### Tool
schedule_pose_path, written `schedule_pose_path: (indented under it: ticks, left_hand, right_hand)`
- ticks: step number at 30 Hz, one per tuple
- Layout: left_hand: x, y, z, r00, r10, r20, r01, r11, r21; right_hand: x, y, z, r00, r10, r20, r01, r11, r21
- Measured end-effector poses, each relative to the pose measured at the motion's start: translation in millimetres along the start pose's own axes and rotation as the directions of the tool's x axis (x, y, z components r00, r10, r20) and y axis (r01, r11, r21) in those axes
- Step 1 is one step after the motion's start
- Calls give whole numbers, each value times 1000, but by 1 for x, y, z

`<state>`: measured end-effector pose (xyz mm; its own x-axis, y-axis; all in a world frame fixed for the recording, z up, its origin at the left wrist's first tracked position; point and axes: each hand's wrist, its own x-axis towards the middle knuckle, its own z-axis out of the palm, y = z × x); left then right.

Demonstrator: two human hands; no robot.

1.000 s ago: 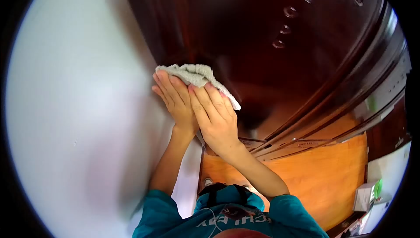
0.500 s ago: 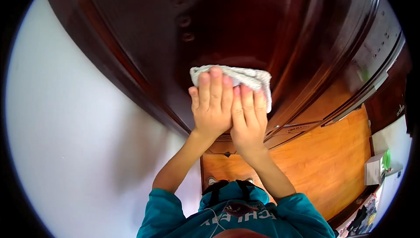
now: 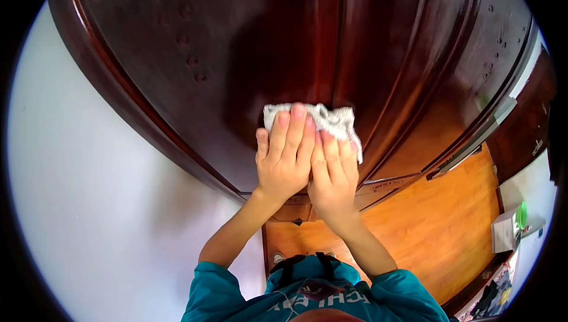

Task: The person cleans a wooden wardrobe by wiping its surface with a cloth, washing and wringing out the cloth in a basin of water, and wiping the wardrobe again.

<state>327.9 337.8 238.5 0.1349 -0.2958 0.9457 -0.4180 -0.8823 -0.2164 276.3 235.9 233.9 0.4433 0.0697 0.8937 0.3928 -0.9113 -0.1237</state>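
A pale, crumpled cloth (image 3: 337,120) lies against the glossy dark red-brown wooden cabinet door (image 3: 266,44). My left hand (image 3: 285,156) is flat on the cloth's left part, fingers stretched upward and slightly apart. Beside it, my right hand (image 3: 334,174) presses on the right part of the cloth, its fingers extended and the fingertips on the fabric. The two hands touch or nearly touch along their inner sides. The cloth sticks out above and to the right of the fingers; its underside is hidden.
A white wall (image 3: 106,174) runs along the left. Below is an orange wooden floor (image 3: 426,221). At the far right stand a white box (image 3: 504,231) and a green round object (image 3: 521,215). More cabinet panels curve away to the right.
Both hands and the cloth have moved right across the cabinet, away from the wall edge, then slightly lower. The view has shifted, showing more of the cabinet's left edge.
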Motion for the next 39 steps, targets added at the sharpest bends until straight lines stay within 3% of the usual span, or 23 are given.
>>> schedule_pose_path:
  ticks: [5, 7, 10, 15, 20, 27, 30, 33, 36, 37, 39]
  left_hand:
    - [80, 8, -14, 995, -84, -50, 85, 996, 22]
    - [94, 10, -3, 981, -85, -174, 86, 996, -3]
    - [85, 10, -1, 976, -90, -198, 94, 995, 11]
    - [-12, 8, 0, 995, 57, 81, -63, 996, 65]
    - [-94, 12, 8, 986, 22, 163, -27, 999, 34]
    - [-81, -9, -2, 979, 33, 203, -44, 998, 47]
    - [-64, -28, -1, 996, -72, 49, 73, 997, -7]
    - [-75, -36, 1, 997, -74, 7, 74, 997, -11]
    - [-120, -39, -1, 994, -55, 98, 57, 998, -21]
    - [-136, -41, -3, 988, -48, 145, 50, 999, -11]
    - [-156, -45, -4, 979, -113, 169, 119, 993, -26]
  right_hand:
    - [59, 7, -23, 987, -22, -159, 20, 1000, -14]
    - [72, 11, -25, 974, -45, -223, 38, 999, -39]
    - [60, 12, -22, 986, -38, -161, 34, 999, -29]
    - [-24, 9, 2, 999, 8, 35, -7, 999, -40]
    - [-75, 1, 23, 982, 28, 187, -47, 994, 100]
    - [-52, -13, 29, 991, -33, 127, 29, 999, 30]
    - [-28, -25, 31, 995, -53, 87, 51, 998, 27]
    - [-35, -31, 40, 994, -76, 78, 75, 997, 5]
    - [-60, -37, 48, 982, -75, 176, 60, 994, 87]
    - [-69, -39, 48, 968, -103, 228, 57, 978, 199]
    - [-77, -46, 51, 960, -108, 260, 33, 960, 277]
